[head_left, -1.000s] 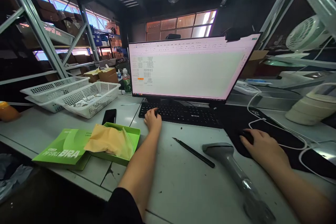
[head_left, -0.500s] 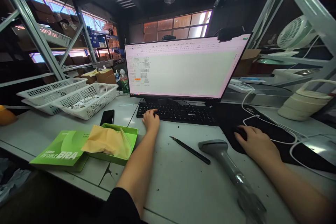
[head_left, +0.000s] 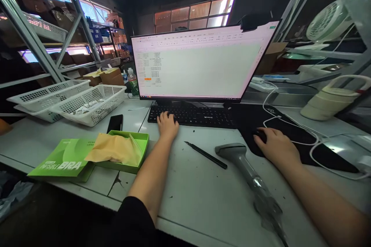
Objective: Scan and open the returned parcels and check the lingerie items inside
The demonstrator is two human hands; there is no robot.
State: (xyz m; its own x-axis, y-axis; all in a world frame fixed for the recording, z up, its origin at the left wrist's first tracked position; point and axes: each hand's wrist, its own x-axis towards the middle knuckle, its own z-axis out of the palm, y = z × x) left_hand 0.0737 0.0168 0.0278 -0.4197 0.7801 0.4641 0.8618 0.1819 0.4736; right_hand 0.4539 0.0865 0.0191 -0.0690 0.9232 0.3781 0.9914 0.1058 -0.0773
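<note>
My left hand (head_left: 167,125) rests on the left end of the black keyboard (head_left: 199,117), its fingers apart over the keys. On the black mouse pad (head_left: 246,121), my right hand (head_left: 276,144) is curled over a dark mouse (head_left: 261,135), mostly hidden under the fingers. Behind the keyboard stands a wide monitor (head_left: 199,69) showing a spreadsheet with one orange cell. A black pen-like tool (head_left: 205,155) and a grey barcode scanner (head_left: 246,166) lie on the table between my arms. Left of my forearm is an open green box (head_left: 142,150) with a yellowish cloth or paper packet (head_left: 116,148) in it.
The green box lid (head_left: 59,158) lies beside the box, with a black phone (head_left: 115,122) behind. White plastic baskets (head_left: 92,110) stand at the left, near a bottle (head_left: 133,83). White cables (head_left: 304,127) cross the mouse pad, beside a cream container (head_left: 324,102) with a handle.
The camera view has tilted slightly downward. My left hand's fingers have spread a little on the keyboard. My right hand stays on the mouse.
</note>
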